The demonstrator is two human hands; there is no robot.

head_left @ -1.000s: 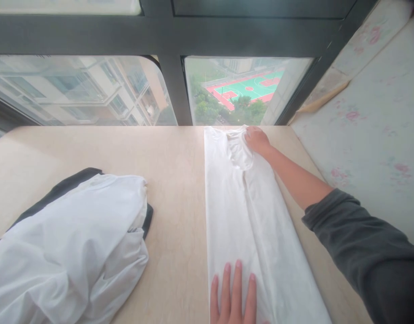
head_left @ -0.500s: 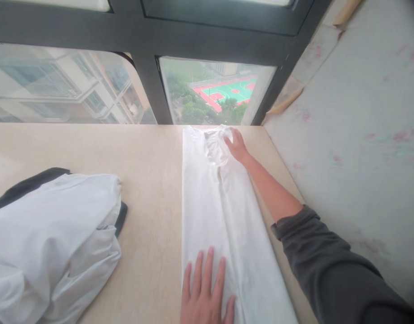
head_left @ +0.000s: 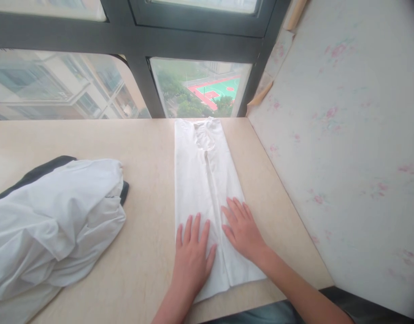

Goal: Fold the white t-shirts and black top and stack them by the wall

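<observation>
A white garment [head_left: 193,180] lies folded into a long strip on the pale surface, its gathered neckline at the window end and a lengthwise seam where its folded edges meet. My left hand [head_left: 193,256] rests flat on the lower left half, fingers spread. On the right half, my right hand [head_left: 242,227] lies with its fingers apart, palm down on the cloth. Neither hand grips anything.
A loose heap of white cloth [head_left: 58,216] with a dark piece [head_left: 38,173] under it lies at the left. Beyond the pale tabletop [head_left: 149,180] stands a dark window frame [head_left: 193,42]. A flowered wall [head_left: 345,157] borders the right side.
My right hand has left the neckline and come down the garment, beside my left hand. The view has shifted, and the garment's near edge now shows.
</observation>
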